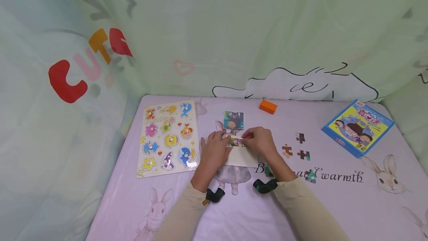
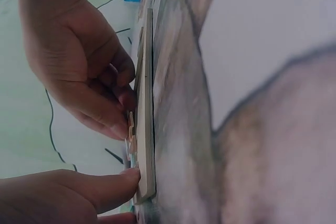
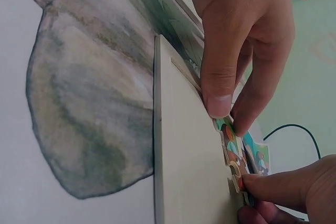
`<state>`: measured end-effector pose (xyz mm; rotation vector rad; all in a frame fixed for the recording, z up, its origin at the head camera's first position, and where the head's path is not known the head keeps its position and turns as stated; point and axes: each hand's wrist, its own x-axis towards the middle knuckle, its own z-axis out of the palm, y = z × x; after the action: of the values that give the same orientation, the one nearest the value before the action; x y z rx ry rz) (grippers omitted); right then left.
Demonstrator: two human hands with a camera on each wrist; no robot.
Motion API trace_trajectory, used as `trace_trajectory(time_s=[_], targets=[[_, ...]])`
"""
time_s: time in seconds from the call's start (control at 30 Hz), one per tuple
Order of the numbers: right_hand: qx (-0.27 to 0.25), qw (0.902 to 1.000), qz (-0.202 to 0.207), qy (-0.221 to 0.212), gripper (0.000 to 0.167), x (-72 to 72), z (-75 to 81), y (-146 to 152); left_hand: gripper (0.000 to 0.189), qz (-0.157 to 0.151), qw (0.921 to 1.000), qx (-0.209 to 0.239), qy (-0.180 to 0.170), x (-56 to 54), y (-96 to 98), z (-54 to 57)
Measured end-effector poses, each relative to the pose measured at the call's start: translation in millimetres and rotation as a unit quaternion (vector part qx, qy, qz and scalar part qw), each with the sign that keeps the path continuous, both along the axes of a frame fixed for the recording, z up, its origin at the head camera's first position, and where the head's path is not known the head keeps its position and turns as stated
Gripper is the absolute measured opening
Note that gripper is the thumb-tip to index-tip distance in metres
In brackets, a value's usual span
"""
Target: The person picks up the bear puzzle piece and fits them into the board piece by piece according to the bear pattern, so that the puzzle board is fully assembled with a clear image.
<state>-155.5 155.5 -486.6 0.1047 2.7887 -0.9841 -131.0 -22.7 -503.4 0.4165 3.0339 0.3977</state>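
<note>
On my feed the pale puzzle board (image 1: 242,159) lies around the middle of the bench (image 1: 334,211), nearer the far edge than either side edge, with a short row of puzzle pieces (image 1: 236,142) along its own far edge. I have the left hand (image 1: 215,150) over the board's far left corner; its thumb and fingers are slightly spread and rest on the left end of the row. The right hand (image 1: 260,141) works from the right, its fingers narrow, thumb and fingertips pinching the end piece (image 3: 238,180), which has some red in its print. I can't tell from here whether that piece is locked to its neighbour.

A bear picture (image 1: 233,120) sits just beyond the board, towards the bench's far edge. Right of the board I count five loose pieces (image 1: 304,154), one of them partly behind the right forearm (image 1: 282,168). An orange block (image 1: 268,107) is close to the far edge, right of the bear picture. The blue and yellow box (image 1: 359,127) lies tilted in plan near the far right corner. Near the far left corner, along the left edge, I see a sea-animal board (image 1: 178,121) with its knobbed shapes lying flat.
</note>
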Motion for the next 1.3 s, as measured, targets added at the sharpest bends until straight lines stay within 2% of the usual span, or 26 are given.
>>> trace_trajectory(time_s=[0.43, 0.67, 1.07, 1.3], targets=[[0.009, 0.9999, 0.0, -0.007, 0.016, 0.5, -0.2, -1.5, 0.042, -0.002, 0.9995, -0.017, 0.026, -1.3, -1.3, -5.0], [-0.001, 1.0, 0.007, 0.007, 0.015, 1.8, 3.1, 4.2, 0.042, 0.003, 0.9995, -0.021, 0.023, -1.8, -1.4, -5.9], [0.002, 0.9997, -0.002, 0.025, 0.022, 13.4, 23.5, 51.6, 0.042, 0.004, 0.9998, -0.015, 0.015, -4.7, -2.4, -10.7], [0.014, 0.9996, -0.021, 0.015, 0.026, 22.3, 29.3, 74.3, 0.041, 0.003, 0.9995, -0.017, 0.027, -5.0, -2.0, -7.6]])
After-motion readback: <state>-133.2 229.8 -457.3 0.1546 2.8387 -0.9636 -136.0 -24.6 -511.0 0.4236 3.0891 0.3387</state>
